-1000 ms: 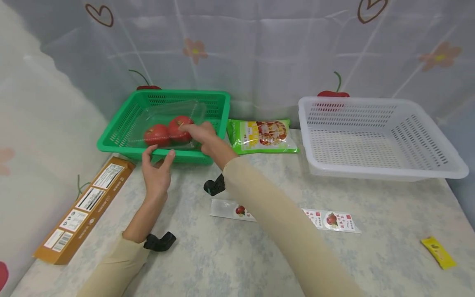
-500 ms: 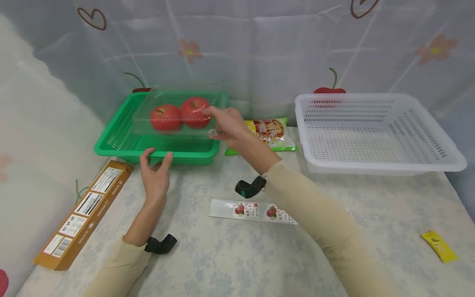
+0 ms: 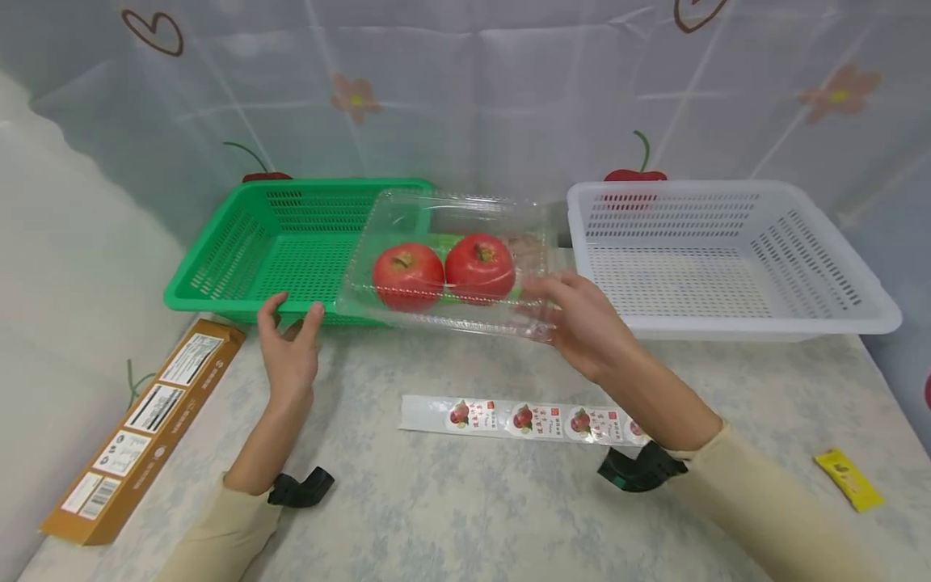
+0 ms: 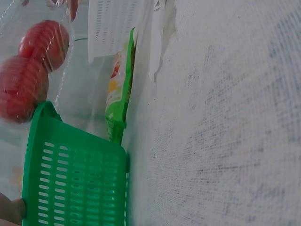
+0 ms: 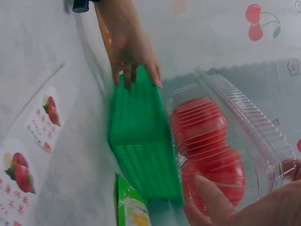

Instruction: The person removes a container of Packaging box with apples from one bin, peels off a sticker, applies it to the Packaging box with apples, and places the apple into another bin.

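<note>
In the head view my right hand [image 3: 585, 323] grips the right end of a clear plastic fruit box [image 3: 465, 212], held up off the table. Two red apples [image 3: 480, 268] lie side by side in it. The box overlaps the right end of the green basket [image 3: 211, 242] and the green snack bag behind. My left hand [image 3: 289, 352] holds the front rim of that basket, thumb and fingers spread along it. From the right wrist, the thumb [image 5: 214, 195] presses the near side of the box, and the left hand [image 5: 134, 56] shows at the basket's edge.
A white basket [image 3: 727, 327] stands at the back right. A strip of apple stickers [image 3: 509, 420] lies in front, with a yellow packet [image 3: 849, 480] further right. On the left lies a long brown carton [image 3: 145, 432]. The green bag [image 4: 121, 94] sits between the baskets.
My right hand has lifted the clear box with the apples out of the green basket and carried it right and toward me. The left hand stays at the basket's front rim.
</note>
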Demonstrator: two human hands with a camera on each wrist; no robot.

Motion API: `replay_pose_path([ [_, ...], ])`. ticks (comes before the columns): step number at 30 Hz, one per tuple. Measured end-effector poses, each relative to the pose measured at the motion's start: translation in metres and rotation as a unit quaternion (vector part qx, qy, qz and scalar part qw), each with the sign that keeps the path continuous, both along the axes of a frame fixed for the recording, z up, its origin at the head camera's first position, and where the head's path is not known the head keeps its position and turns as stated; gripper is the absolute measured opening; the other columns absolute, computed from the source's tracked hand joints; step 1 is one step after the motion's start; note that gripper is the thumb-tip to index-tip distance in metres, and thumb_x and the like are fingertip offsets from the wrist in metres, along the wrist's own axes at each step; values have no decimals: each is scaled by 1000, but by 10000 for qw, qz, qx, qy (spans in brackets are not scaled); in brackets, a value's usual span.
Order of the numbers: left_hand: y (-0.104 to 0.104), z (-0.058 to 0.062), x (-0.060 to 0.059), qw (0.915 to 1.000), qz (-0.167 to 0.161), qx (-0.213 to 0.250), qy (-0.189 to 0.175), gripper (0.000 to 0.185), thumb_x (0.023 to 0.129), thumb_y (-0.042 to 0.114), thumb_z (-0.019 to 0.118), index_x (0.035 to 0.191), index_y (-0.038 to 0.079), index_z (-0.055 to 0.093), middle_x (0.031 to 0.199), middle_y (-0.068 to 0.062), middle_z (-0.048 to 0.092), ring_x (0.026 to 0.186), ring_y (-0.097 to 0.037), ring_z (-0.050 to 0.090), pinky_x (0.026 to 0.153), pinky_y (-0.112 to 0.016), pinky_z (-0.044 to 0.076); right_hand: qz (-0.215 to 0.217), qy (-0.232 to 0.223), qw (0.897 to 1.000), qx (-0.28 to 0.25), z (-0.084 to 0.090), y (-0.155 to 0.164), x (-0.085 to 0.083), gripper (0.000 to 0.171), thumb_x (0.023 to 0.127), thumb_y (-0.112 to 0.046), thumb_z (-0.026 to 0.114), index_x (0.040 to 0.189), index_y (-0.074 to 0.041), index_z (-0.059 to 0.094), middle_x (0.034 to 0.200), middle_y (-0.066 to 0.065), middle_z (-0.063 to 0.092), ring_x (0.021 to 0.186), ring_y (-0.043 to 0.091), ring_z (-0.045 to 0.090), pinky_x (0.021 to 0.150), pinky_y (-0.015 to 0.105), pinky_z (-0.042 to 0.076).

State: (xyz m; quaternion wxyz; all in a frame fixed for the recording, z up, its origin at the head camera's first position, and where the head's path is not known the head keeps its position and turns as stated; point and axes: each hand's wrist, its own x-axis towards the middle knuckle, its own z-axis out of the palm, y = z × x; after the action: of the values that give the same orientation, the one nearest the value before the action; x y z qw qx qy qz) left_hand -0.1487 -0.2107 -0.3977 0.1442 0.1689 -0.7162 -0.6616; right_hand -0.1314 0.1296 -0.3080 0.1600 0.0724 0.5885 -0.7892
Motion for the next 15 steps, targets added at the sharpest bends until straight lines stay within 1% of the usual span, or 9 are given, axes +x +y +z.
replay_pose_path([
  [1,0,0,1,10000,-8,-8,7,67,94,36,67,149,19,32,157,-6,16,131,-29,44,96,-47,41,-28,-33,10000,14,-1,5,6,19,100,-18,56,109,-8,44,128,12,46,113,27,54,85,28,53],
  [4,0,0,1,10000,-10,31,-37,67,94,36,66,150,21,31,157,-5,14,132,-28,43,98,-47,40,-5,-33,10000,38,-4,18,22,19,101,-19,55,110,-7,43,123,11,47,113,25,55,89,27,52],
  [7,-2,0,1,10000,-23,54,-29,67,94,36,66,150,21,31,157,-6,14,133,-27,42,100,-47,39,46,29,10000,57,-7,26,34,23,101,-19,56,113,-6,41,124,11,47,115,24,52,92,27,51],
  [11,-2,-1,0,9999,-66,110,46,68,94,36,66,150,21,30,157,-8,14,134,-28,41,102,-48,39,34,28,9998,216,-12,34,46,27,100,-20,57,115,-6,39,130,12,44,120,27,49,94,29,50],
  [15,-2,0,-1,9998,-96,170,-1,69,94,36,66,150,22,29,158,-7,11,134,-27,41,104,-49,37,29,-29,9994,343,-18,38,54,30,100,-21,57,118,-5,39,132,16,44,118,29,54,94,33,51],
])
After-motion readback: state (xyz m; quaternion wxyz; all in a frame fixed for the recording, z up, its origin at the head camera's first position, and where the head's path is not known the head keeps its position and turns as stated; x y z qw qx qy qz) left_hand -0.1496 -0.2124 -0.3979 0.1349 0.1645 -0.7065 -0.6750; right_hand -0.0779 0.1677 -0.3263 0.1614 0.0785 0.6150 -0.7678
